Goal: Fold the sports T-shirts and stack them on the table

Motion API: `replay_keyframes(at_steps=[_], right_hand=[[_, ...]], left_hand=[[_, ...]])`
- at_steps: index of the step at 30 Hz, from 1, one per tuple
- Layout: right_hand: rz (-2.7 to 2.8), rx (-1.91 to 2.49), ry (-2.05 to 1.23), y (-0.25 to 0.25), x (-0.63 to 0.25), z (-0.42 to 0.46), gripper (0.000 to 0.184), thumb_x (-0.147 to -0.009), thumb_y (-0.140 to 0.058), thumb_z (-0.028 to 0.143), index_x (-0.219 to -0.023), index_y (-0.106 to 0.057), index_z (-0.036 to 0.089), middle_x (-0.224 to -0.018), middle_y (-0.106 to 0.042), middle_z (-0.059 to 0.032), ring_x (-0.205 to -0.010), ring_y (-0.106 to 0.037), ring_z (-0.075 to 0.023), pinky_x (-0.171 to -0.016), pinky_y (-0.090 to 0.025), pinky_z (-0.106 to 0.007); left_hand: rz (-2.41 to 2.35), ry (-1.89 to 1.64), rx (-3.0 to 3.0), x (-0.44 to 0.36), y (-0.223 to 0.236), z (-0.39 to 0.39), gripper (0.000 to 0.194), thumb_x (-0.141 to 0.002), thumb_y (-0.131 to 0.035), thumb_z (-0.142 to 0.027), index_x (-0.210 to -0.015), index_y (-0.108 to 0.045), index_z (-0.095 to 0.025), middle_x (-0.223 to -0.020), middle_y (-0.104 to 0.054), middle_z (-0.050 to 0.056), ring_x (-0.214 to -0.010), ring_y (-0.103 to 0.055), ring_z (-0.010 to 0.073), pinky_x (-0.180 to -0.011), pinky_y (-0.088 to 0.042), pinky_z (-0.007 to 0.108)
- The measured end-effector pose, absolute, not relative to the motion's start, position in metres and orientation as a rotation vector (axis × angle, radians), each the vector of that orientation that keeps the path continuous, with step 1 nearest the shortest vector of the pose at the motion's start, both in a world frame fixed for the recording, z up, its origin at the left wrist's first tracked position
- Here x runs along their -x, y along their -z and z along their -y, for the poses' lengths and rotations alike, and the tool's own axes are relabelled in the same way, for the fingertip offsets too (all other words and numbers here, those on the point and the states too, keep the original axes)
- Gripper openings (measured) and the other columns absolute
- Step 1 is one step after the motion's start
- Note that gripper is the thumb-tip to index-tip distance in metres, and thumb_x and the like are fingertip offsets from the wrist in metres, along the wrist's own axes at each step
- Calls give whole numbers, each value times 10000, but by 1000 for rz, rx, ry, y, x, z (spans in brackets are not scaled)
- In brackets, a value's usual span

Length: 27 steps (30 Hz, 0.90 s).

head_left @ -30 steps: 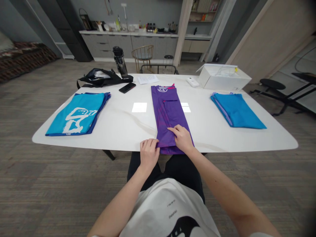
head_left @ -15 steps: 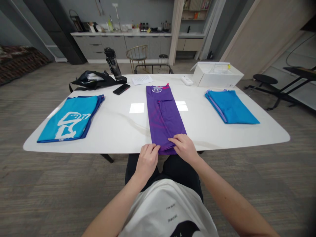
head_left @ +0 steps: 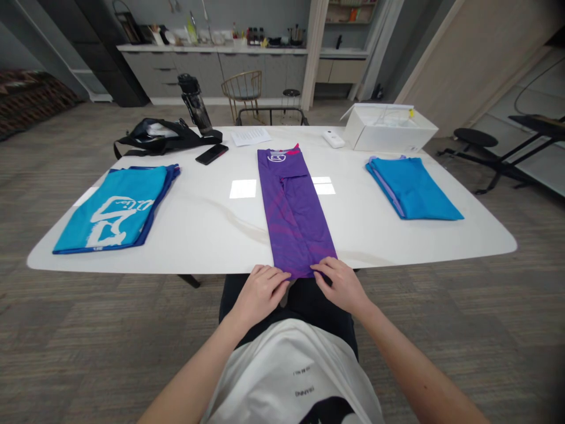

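Note:
A purple shirt (head_left: 293, 206), folded into a long narrow strip, lies lengthwise on the white table (head_left: 212, 235). Its collar end, with pink trim and a white round print, points away from me, while its hem reaches the near table edge. My left hand (head_left: 262, 291) pinches the left corner of that hem between thumb and fingers. At the right corner, my right hand (head_left: 342, 284) is closed on the hem, fingertips on top and thumb lower at the edge. What lies under the fingertips is hidden.
Folded blue garments lie in a left stack (head_left: 119, 206) with white print and a right stack (head_left: 415, 188). Farther back are a black bag (head_left: 163, 138), a dark bottle (head_left: 196, 106), a phone (head_left: 212, 154), paper (head_left: 251, 136), a small white device (head_left: 333, 139) and a white box (head_left: 388, 129).
My right hand has moved down and slightly right to the hem corner. The near end of the shirt now lies flatter and more even. My left hand has shifted slightly lower.

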State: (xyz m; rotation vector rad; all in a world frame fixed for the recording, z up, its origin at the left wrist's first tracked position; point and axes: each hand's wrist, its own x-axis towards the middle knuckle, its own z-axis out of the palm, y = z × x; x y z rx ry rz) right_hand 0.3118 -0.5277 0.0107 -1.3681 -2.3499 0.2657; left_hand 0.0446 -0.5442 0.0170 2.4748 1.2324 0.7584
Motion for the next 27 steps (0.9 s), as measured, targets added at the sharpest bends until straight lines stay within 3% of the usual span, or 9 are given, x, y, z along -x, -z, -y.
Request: replay_keyframes(at_steps=[5,8,13,16,21,27], right_hand=[[2288,1772,-227,-26,-296,515,302,-1050,-513,426,-1020,-729,216,-925,-730,-57,-820,-695,-196,-722,-481,-305],[2325,1945,-218,-30,-283,504,298,-1030,-546,463,-949,-694,218,-901,-742,-58,-768,-706,-210,-646,-440,-305],[2316,2098,-225,-28,-267,500,291,-1039,-531,451,-954,-646,198,-864,-753,-88,-743,-726,-238,-608,-405,-307],[2326,2080,-234,-27,-266,503,269,-1049,-521,406,-925,-633,196,-861,-755,-81,-742,-732,-238,-591,-388,-304],[2331,1993,-260,-28,-269,505,243,-1051,-521,356,-885,-614,206,-844,-748,-64,-735,-727,-223,-587,-376,-302],[2259,1921,-395,-33,-275,508,284,-1049,-533,377,-811,-578,229,-790,-735,-24,-714,-710,-198,-592,-344,-301]], left_hand=[[-1361,-670,-2360,-51,-25,500,181,-1021,-537,-246,-1057,-714,-232,-1002,-756,36,-927,-699,188,-855,-510,337],[-1629,-493,-2364,-73,-28,455,259,-1039,-483,-324,-973,-711,-218,-944,-741,65,-897,-709,213,-819,-516,330],[-2015,-248,-2213,-118,-29,366,438,-1029,-450,-501,-1165,-659,-140,-1042,-740,173,-986,-727,311,-850,-527,400],[-2131,-195,-2122,-131,-28,320,429,-1020,-463,-423,-1228,-628,-85,-1130,-723,225,-1088,-710,349,-907,-522,432],[-2175,-176,-2072,-131,-29,286,352,-996,-441,-247,-1226,-633,-62,-1211,-698,243,-1150,-693,342,-953,-514,419],[-2205,-327,-2094,-136,-41,287,372,-1037,-356,-280,-1235,-615,-100,-1128,-718,208,-1087,-709,329,-927,-517,418]])
